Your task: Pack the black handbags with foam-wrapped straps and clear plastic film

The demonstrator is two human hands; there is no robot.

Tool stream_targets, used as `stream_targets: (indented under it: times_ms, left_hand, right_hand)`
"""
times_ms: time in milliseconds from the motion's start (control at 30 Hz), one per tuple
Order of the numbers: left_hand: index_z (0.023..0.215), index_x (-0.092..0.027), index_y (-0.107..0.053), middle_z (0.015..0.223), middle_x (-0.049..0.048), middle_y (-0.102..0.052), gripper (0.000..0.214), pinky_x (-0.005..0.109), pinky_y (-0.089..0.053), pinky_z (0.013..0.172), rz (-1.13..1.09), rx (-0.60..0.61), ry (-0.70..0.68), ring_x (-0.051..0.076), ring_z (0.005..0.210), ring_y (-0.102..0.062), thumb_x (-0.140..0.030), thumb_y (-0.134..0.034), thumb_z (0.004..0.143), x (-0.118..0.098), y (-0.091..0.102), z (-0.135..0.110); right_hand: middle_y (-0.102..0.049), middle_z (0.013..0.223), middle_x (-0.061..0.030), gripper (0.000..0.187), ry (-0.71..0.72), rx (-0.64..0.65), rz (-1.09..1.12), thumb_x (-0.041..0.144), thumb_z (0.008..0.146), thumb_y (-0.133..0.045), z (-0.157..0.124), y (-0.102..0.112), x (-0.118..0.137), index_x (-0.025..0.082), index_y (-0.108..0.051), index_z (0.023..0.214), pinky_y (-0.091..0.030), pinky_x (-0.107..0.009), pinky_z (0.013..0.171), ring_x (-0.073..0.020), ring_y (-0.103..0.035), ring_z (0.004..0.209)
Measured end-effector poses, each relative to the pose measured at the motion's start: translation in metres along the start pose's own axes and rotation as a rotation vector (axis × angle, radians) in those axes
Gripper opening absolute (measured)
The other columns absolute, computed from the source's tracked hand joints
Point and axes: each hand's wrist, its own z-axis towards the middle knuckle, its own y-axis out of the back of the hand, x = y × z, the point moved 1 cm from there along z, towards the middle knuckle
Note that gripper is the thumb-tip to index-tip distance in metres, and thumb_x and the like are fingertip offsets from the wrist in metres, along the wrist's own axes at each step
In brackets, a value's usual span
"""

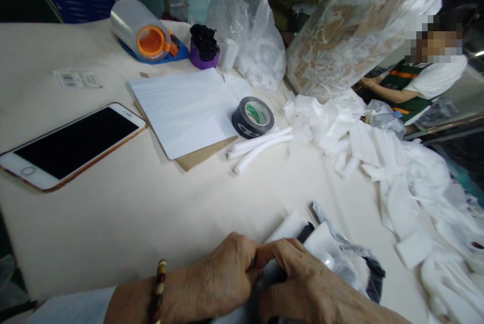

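At the bottom of the head view, my left hand (223, 278) has its fingers curled in and wears a beaded bracelet (160, 283) at the wrist. My right hand (306, 281) meets it, thumb and fingers bent round a greyish-white and black item mostly hidden beneath them. Just beyond the right hand lie white foam pieces (289, 225) and a crumpled clear and black plastic wrapping (351, 256). Farther up the table, a roll of black tape (252, 118) rests beside white foam tubes (260, 146).
A phone (75, 145) lies at left, near white paper (185, 112) on cardboard. A film roll (139, 31) and purple holder (204, 54) stand behind. Stuffed plastic bags (351, 31) and white scraps (393, 173) line the right. A co-worker (416, 77) is beyond.
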Motion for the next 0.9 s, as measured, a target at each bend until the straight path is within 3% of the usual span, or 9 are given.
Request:
stream_targets:
  times_ms: [167, 367, 467, 567, 633, 700, 767, 833, 900]
  left_hand:
    - [0.08, -0.017, -0.066, 0.08, -0.0008, -0.065, 0.019, 0.024, -0.039, 0.065, 0.036, -0.065, 0.02, 0.019, 0.077, -0.056, -0.015, -0.054, 0.065, 0.0, -0.006, 0.004]
    - [0.072, -0.015, -0.061, 0.069, -0.0012, -0.056, 0.011, 0.025, -0.035, 0.064, 0.107, -0.203, 0.05, 0.015, 0.07, -0.049, -0.021, -0.052, 0.069, 0.016, -0.009, 0.022]
    - [0.062, -0.016, -0.05, 0.057, -0.0045, -0.046, 0.01, 0.024, -0.03, 0.056, 0.093, -0.204, 0.078, 0.013, 0.062, -0.043, -0.022, -0.054, 0.069, 0.017, -0.009, 0.038]
    - [0.057, -0.018, -0.041, 0.054, -0.0063, -0.039, 0.019, 0.024, -0.026, 0.053, 0.128, -0.239, 0.074, 0.012, 0.059, -0.04, -0.02, -0.058, 0.064, 0.013, -0.012, 0.054]
    - [0.063, -0.017, -0.047, 0.056, -0.0063, -0.041, 0.013, 0.024, -0.026, 0.053, 0.154, -0.254, 0.047, 0.012, 0.059, -0.04, -0.019, -0.06, 0.062, 0.011, -0.016, 0.062]
    - [0.089, -0.015, -0.056, 0.064, -0.0045, -0.05, 0.026, 0.024, -0.032, 0.056, 0.146, -0.223, -0.004, 0.014, 0.062, -0.045, -0.02, -0.059, 0.064, 0.009, -0.018, 0.067]
    - [0.118, -0.015, -0.05, 0.08, 0.0006, -0.059, 0.049, 0.026, -0.039, 0.068, 0.123, -0.14, -0.094, 0.017, 0.074, -0.053, -0.022, -0.055, 0.069, 0.007, -0.019, 0.068]
    - [0.122, -0.015, -0.05, 0.093, 0.0049, -0.063, 0.048, 0.028, -0.04, 0.078, 0.104, -0.047, -0.183, 0.02, 0.085, -0.055, -0.023, -0.049, 0.075, 0.002, -0.018, 0.067]
    - [0.112, -0.014, -0.058, 0.092, 0.0059, -0.064, 0.038, 0.028, -0.042, 0.078, 0.077, 0.018, -0.204, 0.022, 0.084, -0.057, -0.024, -0.047, 0.076, -0.003, -0.015, 0.063]
  right_hand:
    - [-0.06, 0.088, 0.0015, 0.017, 0.022, -0.256, -0.251, 0.031, 0.074, -0.07, -0.006, -0.031, -0.037, 0.027, -0.064, 0.089, -0.046, -0.032, 0.077, -0.0169, -0.058, 0.082]
    - [-0.059, 0.079, 0.0031, 0.022, 0.074, -0.178, -0.407, 0.032, 0.078, -0.067, -0.015, -0.027, -0.036, 0.023, -0.055, 0.094, -0.041, -0.028, 0.068, -0.014, -0.056, 0.071]
    - [-0.057, 0.075, 0.0028, 0.019, 0.124, -0.259, -0.416, 0.04, 0.087, -0.053, -0.013, -0.025, -0.035, 0.021, -0.054, 0.084, -0.037, -0.027, 0.062, -0.0128, -0.053, 0.066]
    - [-0.055, 0.071, 0.0012, 0.04, 0.202, -0.374, -0.387, 0.041, 0.096, -0.025, -0.01, -0.03, -0.039, 0.019, -0.053, 0.08, -0.035, -0.027, 0.059, -0.0124, -0.05, 0.062]
    - [-0.054, 0.066, 0.0009, 0.048, 0.257, -0.458, -0.389, 0.039, 0.098, -0.014, -0.011, -0.034, -0.043, 0.018, -0.052, 0.076, -0.033, -0.027, 0.057, -0.0122, -0.049, 0.059]
    - [-0.052, 0.063, 0.0019, 0.044, 0.279, -0.502, -0.406, 0.037, 0.098, -0.02, -0.012, -0.037, -0.046, 0.018, -0.051, 0.073, -0.032, -0.027, 0.056, -0.0116, -0.047, 0.057]
    - [-0.051, 0.061, 0.0031, 0.035, 0.278, -0.519, -0.41, 0.033, 0.097, -0.033, -0.012, -0.04, -0.048, 0.018, -0.049, 0.069, -0.033, -0.026, 0.056, -0.0106, -0.047, 0.055]
    - [-0.049, 0.058, 0.0041, 0.033, 0.289, -0.552, -0.405, 0.028, 0.095, -0.039, -0.012, -0.041, -0.049, 0.018, -0.046, 0.064, -0.033, -0.025, 0.054, -0.0097, -0.045, 0.053]
    - [-0.046, 0.055, 0.0046, 0.036, 0.307, -0.596, -0.41, 0.027, 0.095, -0.038, -0.012, -0.042, -0.049, 0.018, -0.043, 0.061, -0.032, -0.025, 0.052, -0.0093, -0.042, 0.05]
